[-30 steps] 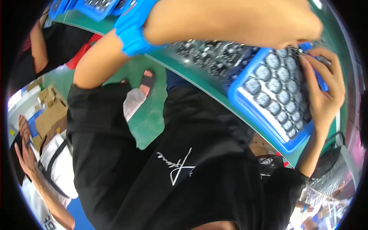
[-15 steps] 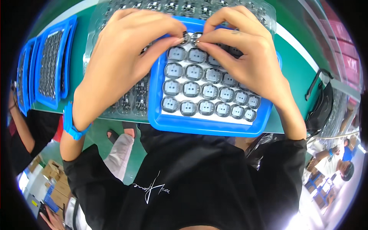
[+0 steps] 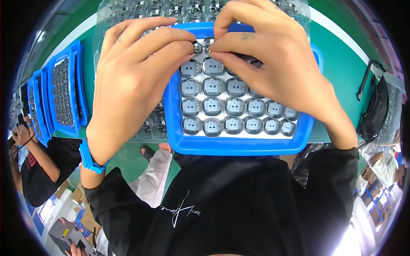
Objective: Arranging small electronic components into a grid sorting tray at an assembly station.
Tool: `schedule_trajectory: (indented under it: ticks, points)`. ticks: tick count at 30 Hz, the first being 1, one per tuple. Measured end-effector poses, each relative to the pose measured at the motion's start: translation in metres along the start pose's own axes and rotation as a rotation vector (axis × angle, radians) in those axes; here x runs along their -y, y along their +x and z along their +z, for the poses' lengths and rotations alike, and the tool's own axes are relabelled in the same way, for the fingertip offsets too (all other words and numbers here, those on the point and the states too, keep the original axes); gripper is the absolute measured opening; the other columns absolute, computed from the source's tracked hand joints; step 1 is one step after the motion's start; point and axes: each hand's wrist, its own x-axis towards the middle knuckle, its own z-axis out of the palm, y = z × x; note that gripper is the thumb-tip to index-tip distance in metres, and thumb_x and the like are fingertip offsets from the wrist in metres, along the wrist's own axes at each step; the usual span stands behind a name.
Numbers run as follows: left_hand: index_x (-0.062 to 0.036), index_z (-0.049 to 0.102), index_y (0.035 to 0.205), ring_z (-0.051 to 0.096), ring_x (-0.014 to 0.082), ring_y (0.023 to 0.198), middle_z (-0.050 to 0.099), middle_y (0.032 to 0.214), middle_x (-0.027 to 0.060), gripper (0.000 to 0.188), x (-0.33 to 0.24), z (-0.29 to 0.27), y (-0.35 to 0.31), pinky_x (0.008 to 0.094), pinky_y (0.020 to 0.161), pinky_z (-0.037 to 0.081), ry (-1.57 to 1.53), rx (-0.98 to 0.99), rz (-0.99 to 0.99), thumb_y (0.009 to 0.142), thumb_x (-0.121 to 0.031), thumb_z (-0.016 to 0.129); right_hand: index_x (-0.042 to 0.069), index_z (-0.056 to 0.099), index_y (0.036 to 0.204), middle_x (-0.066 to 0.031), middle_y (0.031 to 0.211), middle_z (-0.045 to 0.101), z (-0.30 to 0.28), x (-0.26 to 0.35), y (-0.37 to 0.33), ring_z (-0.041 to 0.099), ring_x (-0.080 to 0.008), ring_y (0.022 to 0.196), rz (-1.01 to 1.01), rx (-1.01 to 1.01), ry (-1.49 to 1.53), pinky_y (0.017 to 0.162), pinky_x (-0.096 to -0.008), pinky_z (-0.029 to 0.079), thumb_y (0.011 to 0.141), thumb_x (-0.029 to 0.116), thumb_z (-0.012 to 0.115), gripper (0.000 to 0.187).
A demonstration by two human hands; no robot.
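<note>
A blue tray (image 3: pixel 239 147) with a white lining sits before me, bearing rows of small rounded grey-black electronic modules (image 3: pixel 212 86), each with two dark dots on its face. At the tray's far left, my left hand (image 3: pixel 132 81) pinches a small dark module (image 3: pixel 197 48) between thumb and fingertips. Just right of it, my right hand (image 3: pixel 273 59) closes thumb and forefinger on another dark round module (image 3: pixel 208 44), tilted on edge. The two modules are very close together; whether they touch cannot be made out. My right hand hides part of the far rows.
Clear plastic trays (image 3: pixel 188 12) of similar parts lie beneath and behind the blue tray. More filled blue trays (image 3: pixel 64 91) stand at the left on the green table (image 3: pixel 335 81). A black strapped pouch (image 3: pixel 372 112) lies right. Co-workers are at left; one holds a grey box (image 3: pixel 70 235).
My view has shifted slightly, so the tray appears a little lower. Both hands keep their pinch on the modules at the far row. At lower left, a co-worker's grey box has come into view.
</note>
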Motion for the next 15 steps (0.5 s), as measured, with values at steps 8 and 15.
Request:
schedule_trajectory:
  ticks: [8, 15]
  points:
    - [-0.0028, 0.071, 0.103, 0.062, 0.0305, 0.112, 0.069, 0.109, 0.0081, 0.022, 0.005, -0.003, 0.013, 0.0396, 0.097, 0.047, -0.25, 0.04, -0.037, 0.081, -0.003, 0.077, 0.003, 0.068, 0.094, -0.01, 0.1, 0.055, 0.009, -0.022, -0.015, 0.057, -0.0293, 0.095, -0.353, -0.12, -0.384, 0.074, -0.0368, 0.049, 0.083, 0.01, 0.077, 0.016]
    - [-0.0046, 0.062, 0.133, 0.058, 0.0065, 0.069, 0.067, 0.09, 0.0022, 0.033, 0.005, -0.01, -0.016, 0.0224, 0.061, 0.046, -0.66, -0.008, -0.649, 0.1, -0.008, 0.066, 0.005, 0.074, 0.114, -0.01, 0.114, 0.062, -0.06, 0.007, -0.026, 0.064, -0.0253, 0.106, 0.449, 0.22, -0.107, 0.092, -0.0343, 0.05, 0.085, 0.005, 0.079, 0.03]
